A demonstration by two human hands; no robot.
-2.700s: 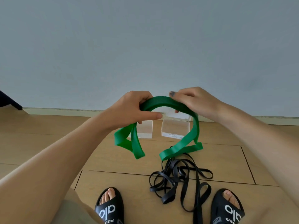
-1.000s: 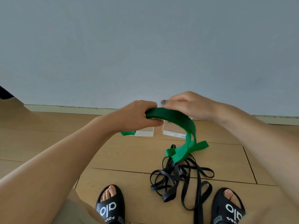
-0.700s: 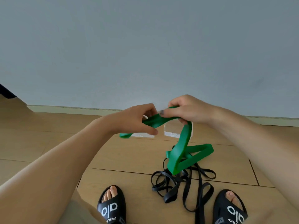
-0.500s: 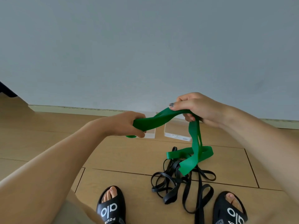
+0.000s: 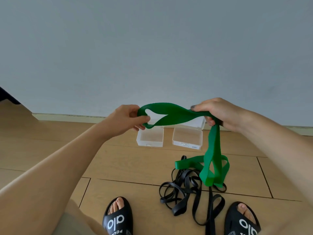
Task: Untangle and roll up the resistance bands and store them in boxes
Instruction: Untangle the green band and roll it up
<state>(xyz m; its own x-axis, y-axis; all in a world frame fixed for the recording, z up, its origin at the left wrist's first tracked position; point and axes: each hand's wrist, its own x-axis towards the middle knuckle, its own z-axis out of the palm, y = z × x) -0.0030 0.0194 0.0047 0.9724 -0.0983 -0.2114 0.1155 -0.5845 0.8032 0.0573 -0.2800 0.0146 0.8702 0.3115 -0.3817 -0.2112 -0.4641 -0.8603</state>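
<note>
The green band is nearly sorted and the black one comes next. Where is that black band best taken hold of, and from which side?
Probably at the long straight run of the black band beside the right sandal, coming from above. That strand lies clear of the knotted loops further left, so pinching and lifting it should draw length out rather than tighten the tangle.

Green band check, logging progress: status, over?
Left hand and right hand both grip the green band, stretched between them. Its tail hangs over the black bands, tangled on the floor. Two boxes open, empty.
</note>
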